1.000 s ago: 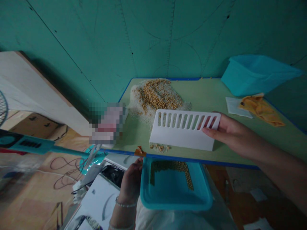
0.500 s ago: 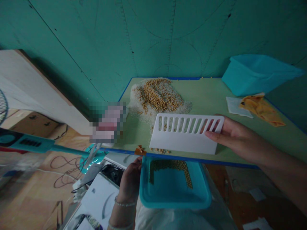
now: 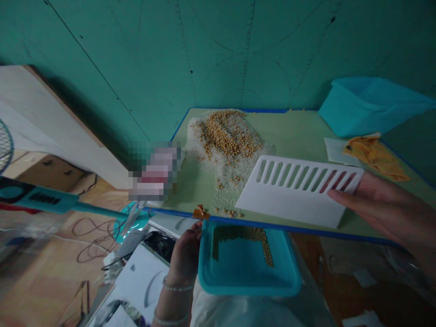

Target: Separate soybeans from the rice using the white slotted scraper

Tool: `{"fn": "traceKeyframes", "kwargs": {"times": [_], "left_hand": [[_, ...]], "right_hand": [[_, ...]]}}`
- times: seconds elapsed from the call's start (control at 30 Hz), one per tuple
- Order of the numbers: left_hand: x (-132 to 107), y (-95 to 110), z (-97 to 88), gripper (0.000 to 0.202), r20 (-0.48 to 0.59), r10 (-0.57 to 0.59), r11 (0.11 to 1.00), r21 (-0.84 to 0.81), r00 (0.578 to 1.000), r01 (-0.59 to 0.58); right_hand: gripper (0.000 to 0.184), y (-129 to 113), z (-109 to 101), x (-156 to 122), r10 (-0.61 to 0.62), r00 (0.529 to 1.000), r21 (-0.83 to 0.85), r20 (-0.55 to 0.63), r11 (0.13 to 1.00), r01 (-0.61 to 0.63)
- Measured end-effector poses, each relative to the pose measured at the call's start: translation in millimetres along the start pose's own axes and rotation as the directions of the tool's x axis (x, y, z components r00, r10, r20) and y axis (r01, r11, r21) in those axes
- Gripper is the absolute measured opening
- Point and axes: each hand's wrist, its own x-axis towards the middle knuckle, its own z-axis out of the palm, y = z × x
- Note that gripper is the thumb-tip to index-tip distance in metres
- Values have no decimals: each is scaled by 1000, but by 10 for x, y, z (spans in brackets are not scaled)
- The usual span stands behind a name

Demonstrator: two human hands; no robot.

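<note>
My right hand (image 3: 371, 200) is closed on the right end of a white slotted plastic scraper (image 3: 289, 195), thumb in front, over the table's front part. The scraper tilts, its right end lower. At the back of the table lies a pile of yellow soybean-like beans (image 3: 226, 134) mixed with pale, clear grains (image 3: 197, 125). A thin trail of both reaches the front edge. Below that edge is a teal plastic tub (image 3: 245, 277) with a patterned strip inside that I cannot make out clearly. My left hand (image 3: 186, 250) grips the tub's left rim, its fingertips partly hidden.
A pale green table (image 3: 293, 131) with a blue edge stands against a green wall. A larger teal bin (image 3: 364, 104), a yellow cloth (image 3: 378, 156) and a white pad (image 3: 337, 152) lie at right. A pixelated object (image 3: 156, 172) sits at left. Brown tape (image 3: 200, 211) marks the front edge.
My right hand has moved right with the scraper, which now slants more. Its move uncovers the grain trail by the front edge. My left hand and the tub have stayed put.
</note>
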Motion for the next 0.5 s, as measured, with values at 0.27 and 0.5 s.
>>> {"fn": "traceKeyframes", "kwargs": {"times": [0.27,0.5], "left_hand": [[4,-6,36,18,16,-11,1000,-27,1000,11],[5,-8,-7,16,10,9,1000,-17,1000,-9]], "right_hand": [[30,35,-52,-105,29,999,-48,33,998,-28],[31,46,-28,-109,14,999,-43,33,999,-13]]}}
